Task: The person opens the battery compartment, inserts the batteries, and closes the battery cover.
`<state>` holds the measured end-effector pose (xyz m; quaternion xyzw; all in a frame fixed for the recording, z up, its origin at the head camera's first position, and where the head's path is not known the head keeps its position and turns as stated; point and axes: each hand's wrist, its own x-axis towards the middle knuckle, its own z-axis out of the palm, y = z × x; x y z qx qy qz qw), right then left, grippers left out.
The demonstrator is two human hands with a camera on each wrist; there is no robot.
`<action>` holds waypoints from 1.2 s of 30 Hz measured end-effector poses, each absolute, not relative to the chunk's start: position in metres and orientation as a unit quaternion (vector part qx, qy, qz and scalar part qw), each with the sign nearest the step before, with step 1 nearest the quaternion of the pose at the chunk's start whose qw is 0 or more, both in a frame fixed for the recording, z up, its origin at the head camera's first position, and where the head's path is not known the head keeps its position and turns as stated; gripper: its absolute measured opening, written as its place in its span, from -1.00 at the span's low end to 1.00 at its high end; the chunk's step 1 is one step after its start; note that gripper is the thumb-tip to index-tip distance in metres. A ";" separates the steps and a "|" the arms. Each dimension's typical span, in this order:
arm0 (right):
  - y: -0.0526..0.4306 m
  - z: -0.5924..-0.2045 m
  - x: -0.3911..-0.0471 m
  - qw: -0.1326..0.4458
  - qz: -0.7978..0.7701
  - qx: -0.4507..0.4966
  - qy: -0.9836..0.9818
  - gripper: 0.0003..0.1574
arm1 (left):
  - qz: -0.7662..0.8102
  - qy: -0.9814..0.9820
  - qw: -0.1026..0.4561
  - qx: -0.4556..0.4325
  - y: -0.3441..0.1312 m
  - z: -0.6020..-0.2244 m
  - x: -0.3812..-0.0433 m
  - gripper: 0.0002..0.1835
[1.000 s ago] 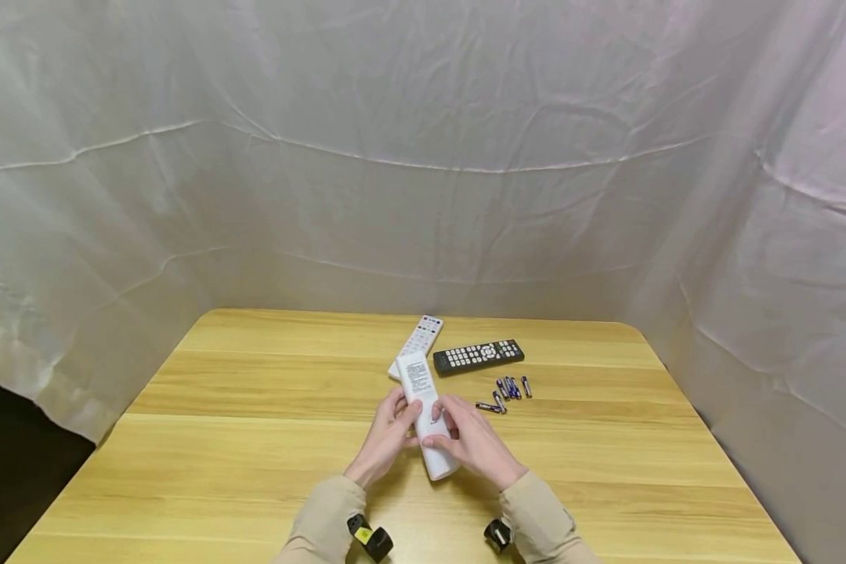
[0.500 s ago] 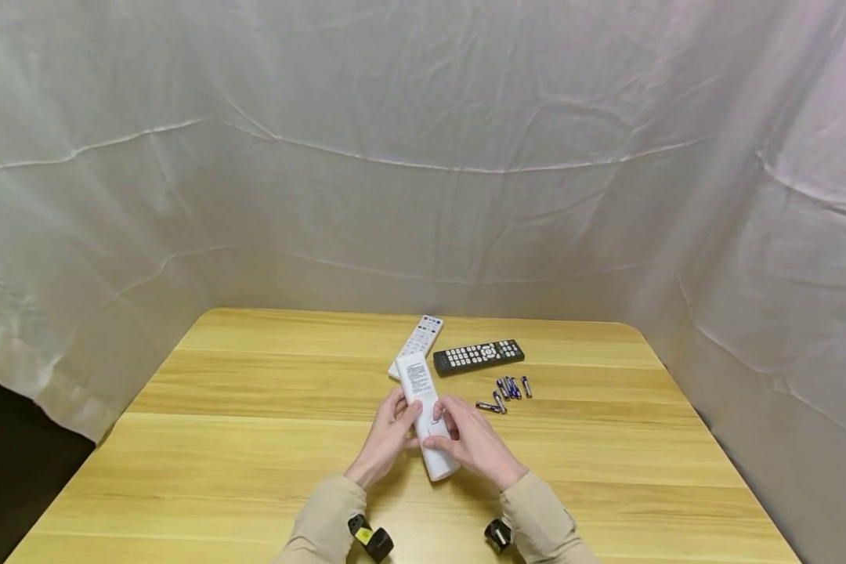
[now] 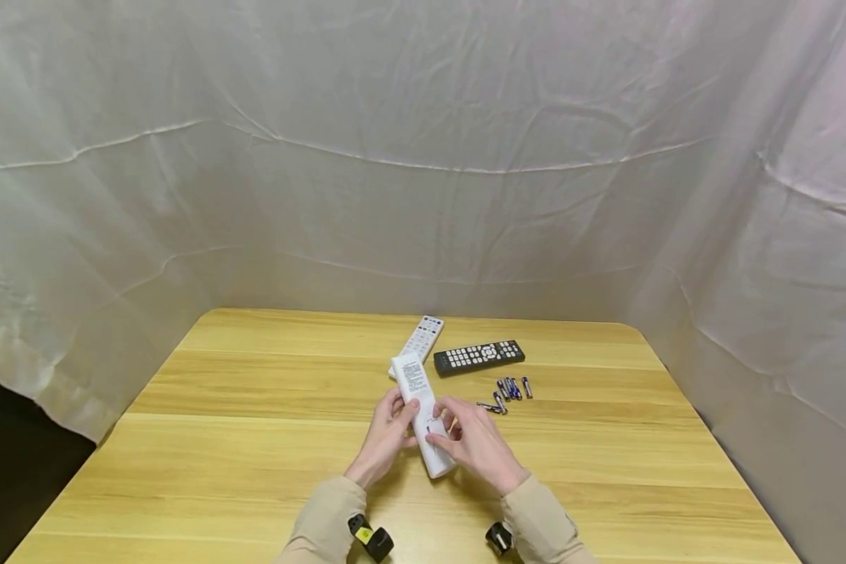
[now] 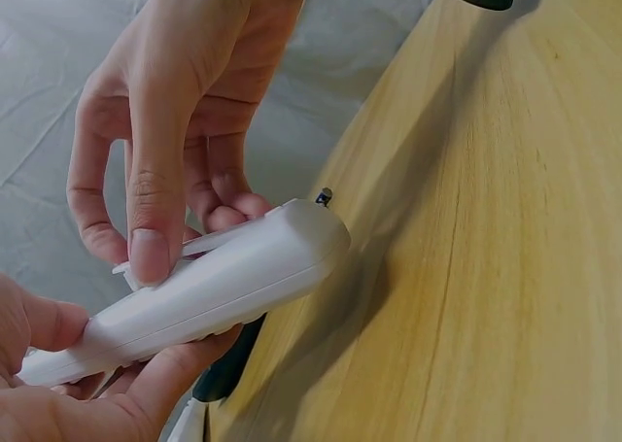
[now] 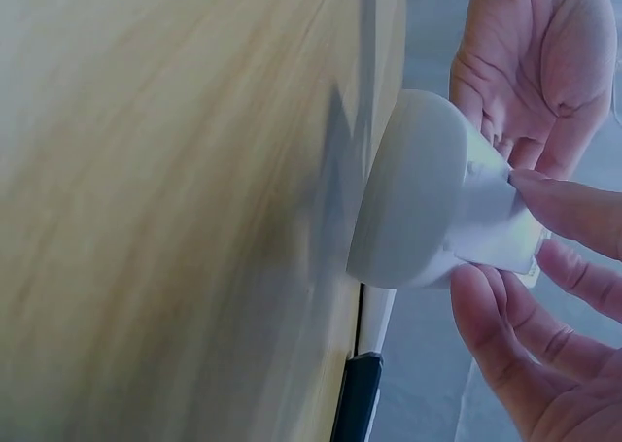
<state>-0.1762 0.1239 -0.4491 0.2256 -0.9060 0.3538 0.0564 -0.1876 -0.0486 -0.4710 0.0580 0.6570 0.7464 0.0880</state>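
My left hand (image 3: 383, 435) grips a white remote control (image 3: 413, 379) by its sides, thumb on top and fingers beneath. The remote is back side up, with printed text at its far end, and is held above the table. My right hand (image 3: 478, 445) pinches the battery cover (image 4: 219, 237) of this remote between thumb and fingers. In the left wrist view the cover's end by the thumb is tilted up from the remote's back, with a dark gap under it. The right wrist view shows the cover (image 5: 494, 222) from the remote's near end.
Another white remote (image 3: 423, 337), buttons up, lies on the wooden table (image 3: 254, 446) beyond the held one. To its right is a black remote (image 3: 479, 356). Several small blue and silver batteries (image 3: 511, 388) lie right of my hands. A pale curtain (image 3: 423, 196) surrounds the table.
The battery cover's end has lifted from the remote's back, and a dark gap shows at its edge. The remote's far end has shifted slightly left.
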 end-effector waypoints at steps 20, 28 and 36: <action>0.126 -0.452 -0.173 0.079 0.382 0.222 -0.894 -0.72 | 0.753 0.651 0.087 0.038 -0.051 -0.475 -0.186 -0.48; 0.129 -0.453 -0.173 0.064 0.424 0.208 -0.879 -0.69 | 0.758 0.646 0.083 0.033 -0.053 -0.476 -0.186 -0.49; 0.133 -0.454 -0.175 0.042 0.466 0.188 -0.864 -0.66 | 0.766 0.637 0.083 0.029 -0.053 -0.478 -0.187 -0.50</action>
